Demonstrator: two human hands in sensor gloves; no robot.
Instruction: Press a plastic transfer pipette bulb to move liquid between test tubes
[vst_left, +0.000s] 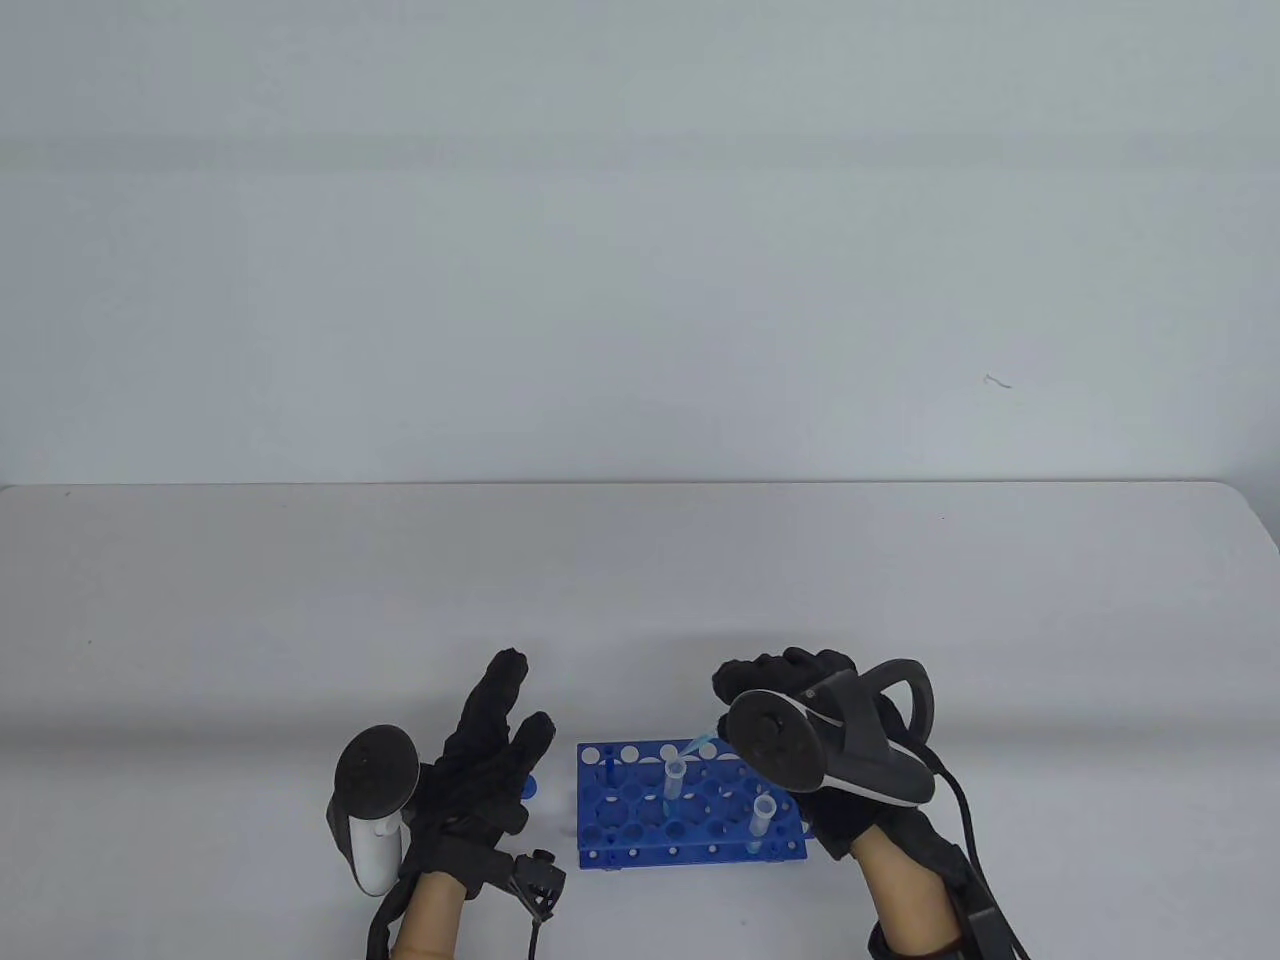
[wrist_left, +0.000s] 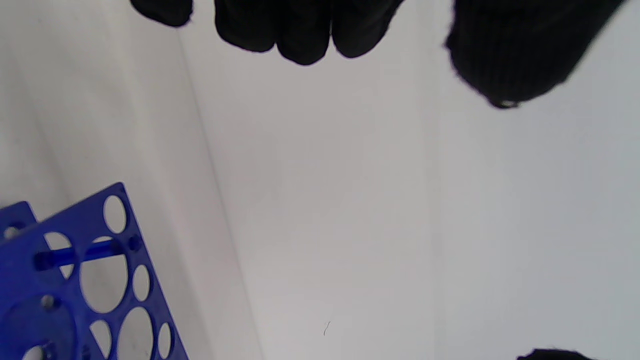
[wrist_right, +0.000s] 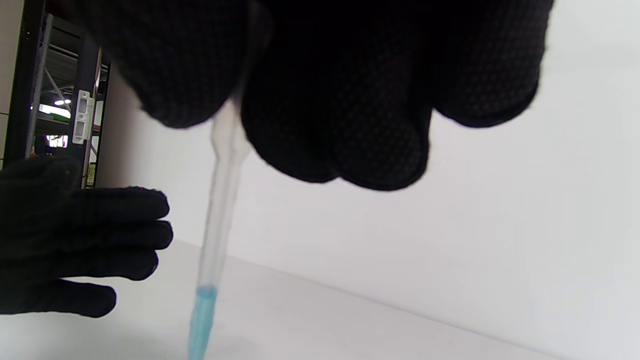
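Nearest the bottom edge of the table view, bare wrists run out of frame, each carrying a tracker that hides much of the glove beneath. The left hand (vst_left: 480, 770) lies spread with straight fingers just beside the blue rack (vst_left: 640, 835), holding nothing; a small blue object (vst_left: 531, 788) peeks from behind its fingertips, too covered to identify. In the left wrist view only its fingertips (wrist_left: 300, 35) hang in, and the rack is cut off at the corner. Two clear test tubes (vst_left: 676, 785) stand in the rack, the second (vst_left: 764, 815) nearer the right hand (vst_left: 800, 700). That hand's fingers curl around the pipette (wrist_right: 220, 200), its bulb swallowed by the glove (so whether it is squeezed cannot be told). Blue liquid fills the stem's lower end, which slants toward the farther tube; the tip itself leaves the right wrist view. Beyond lies bare tabletop (vst_left: 640, 580).
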